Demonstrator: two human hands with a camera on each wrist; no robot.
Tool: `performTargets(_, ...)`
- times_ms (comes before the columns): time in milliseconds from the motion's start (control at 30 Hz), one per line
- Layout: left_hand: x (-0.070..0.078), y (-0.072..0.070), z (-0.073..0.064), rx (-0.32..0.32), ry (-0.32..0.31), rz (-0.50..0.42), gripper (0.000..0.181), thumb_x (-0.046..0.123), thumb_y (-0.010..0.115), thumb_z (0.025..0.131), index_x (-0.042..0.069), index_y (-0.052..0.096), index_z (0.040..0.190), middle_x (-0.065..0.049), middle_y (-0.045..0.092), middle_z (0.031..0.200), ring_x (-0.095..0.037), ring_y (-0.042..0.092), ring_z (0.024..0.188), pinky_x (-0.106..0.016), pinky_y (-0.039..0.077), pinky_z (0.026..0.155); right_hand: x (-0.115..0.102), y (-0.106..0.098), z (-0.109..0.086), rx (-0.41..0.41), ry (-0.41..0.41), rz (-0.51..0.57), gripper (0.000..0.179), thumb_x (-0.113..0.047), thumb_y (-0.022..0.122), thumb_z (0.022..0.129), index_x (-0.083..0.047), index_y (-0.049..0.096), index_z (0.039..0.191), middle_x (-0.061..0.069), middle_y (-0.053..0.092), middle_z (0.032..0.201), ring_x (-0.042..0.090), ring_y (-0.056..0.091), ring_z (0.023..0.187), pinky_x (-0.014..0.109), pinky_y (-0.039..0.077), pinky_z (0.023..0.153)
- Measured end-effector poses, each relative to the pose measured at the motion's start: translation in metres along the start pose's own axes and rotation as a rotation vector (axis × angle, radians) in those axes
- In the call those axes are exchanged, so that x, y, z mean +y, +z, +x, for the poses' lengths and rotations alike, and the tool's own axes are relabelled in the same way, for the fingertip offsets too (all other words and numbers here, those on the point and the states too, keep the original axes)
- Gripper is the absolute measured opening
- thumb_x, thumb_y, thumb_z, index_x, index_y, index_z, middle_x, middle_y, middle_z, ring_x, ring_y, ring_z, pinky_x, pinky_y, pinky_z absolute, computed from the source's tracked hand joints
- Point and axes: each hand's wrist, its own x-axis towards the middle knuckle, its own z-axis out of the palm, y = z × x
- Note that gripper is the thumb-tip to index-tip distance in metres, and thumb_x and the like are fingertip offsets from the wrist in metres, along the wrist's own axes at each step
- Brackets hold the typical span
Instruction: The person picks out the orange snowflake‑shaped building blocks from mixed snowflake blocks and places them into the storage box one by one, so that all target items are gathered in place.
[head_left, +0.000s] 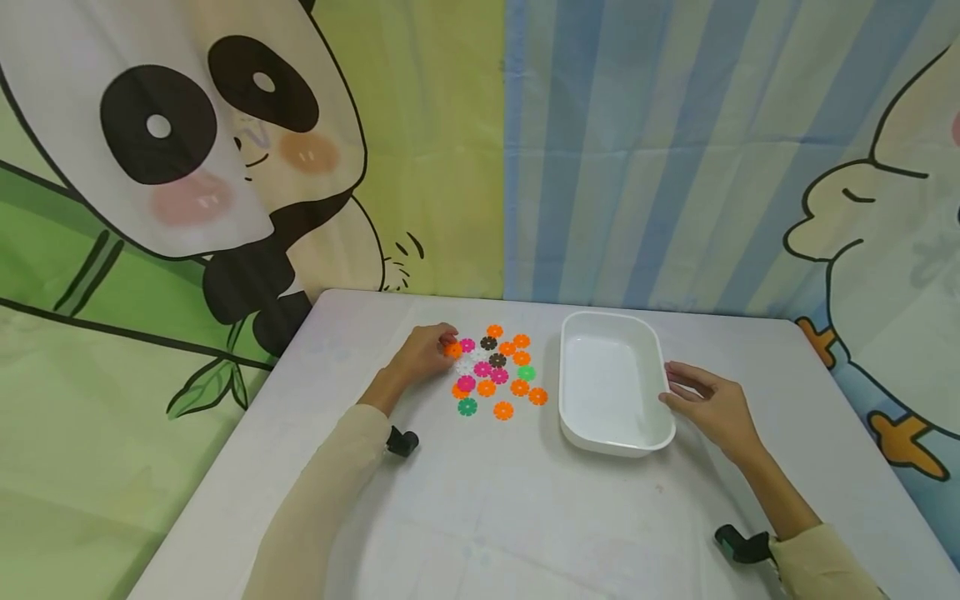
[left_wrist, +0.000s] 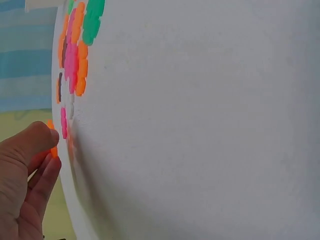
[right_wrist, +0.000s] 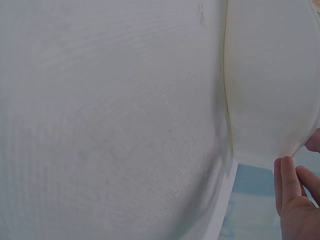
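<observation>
My left hand point(head_left: 423, 352) pinches an orange notched disc point(head_left: 453, 350) between thumb and fingers, just left of a loose group of similar discs. In the left wrist view the orange disc point(left_wrist: 53, 145) stands on edge between the fingertips. Pink discs point(head_left: 483, 369), orange discs point(head_left: 503, 410), brown discs point(head_left: 497, 360), green discs point(head_left: 467, 407) and white ones point(head_left: 465, 364) lie on the table, a few overlapping. To their right sits a white rectangular basin point(head_left: 611, 375) with nothing in it. My right hand point(head_left: 712, 410) holds its right rim, thumb on one side and fingers against the outer wall point(right_wrist: 270, 100).
A white cloth-covered table point(head_left: 480, 517) carries everything. Behind it hangs a printed curtain point(head_left: 645, 150) with a panda and stripes, close to the table's far edge. Each wrist wears a small black device point(head_left: 402, 442).
</observation>
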Motion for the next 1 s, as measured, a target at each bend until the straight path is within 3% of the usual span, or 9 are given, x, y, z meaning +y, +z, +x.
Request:
performTargets(167, 0.004, -0.005, 0.002, 0.029, 0.012, 0.022, 0.043, 0.011, 0.077, 0.081, 0.006, 0.067, 0.123, -0.007, 0.066, 0.111, -0.023, 0.058, 0.099, -0.037, 0.051, 0.091, 0.000, 0.000, 0.000, 0.002, -0.008, 0.000, 0.056, -0.019, 0.077, 0.085, 0.002, 0.057, 0.132, 0.023, 0.057, 0.131, -0.001, 0.060, 0.107, 0.014, 0.047, 0.084)
performTargets(533, 0.024, -0.007, 0.008, 0.089, 0.089, -0.048, 0.039, 0.012, 0.079, 0.081, 0.006, 0.070, 0.119, -0.004, 0.064, 0.104, -0.020, 0.062, 0.096, -0.034, 0.053, 0.087, -0.001, 0.000, -0.001, 0.002, -0.001, -0.002, 0.056, -0.020, 0.077, 0.085, 0.002, 0.056, 0.133, 0.023, 0.057, 0.132, -0.002, 0.060, 0.106, 0.013, 0.046, 0.083)
performTargets(733, 0.048, -0.009, 0.021, 0.115, 0.164, -0.104, 0.037, 0.008, 0.078, 0.081, 0.004, 0.070, 0.117, -0.005, 0.066, 0.106, -0.020, 0.065, 0.096, -0.032, 0.054, 0.086, -0.001, 0.000, -0.002, 0.013, -0.003, -0.023, 0.056, -0.021, 0.076, 0.086, 0.002, 0.057, 0.132, 0.022, 0.057, 0.132, -0.001, 0.061, 0.107, 0.012, 0.046, 0.084)
performTargets(1000, 0.089, -0.009, 0.045, 0.063, 0.259, -0.137, 0.036, 0.007, 0.075, 0.083, 0.002, 0.068, 0.118, -0.008, 0.066, 0.110, -0.020, 0.065, 0.099, -0.027, 0.053, 0.086, 0.000, 0.000, -0.002, 0.009, -0.015, -0.020, 0.055, -0.020, 0.077, 0.086, 0.004, 0.057, 0.131, 0.023, 0.057, 0.131, -0.002, 0.060, 0.106, 0.012, 0.046, 0.083)
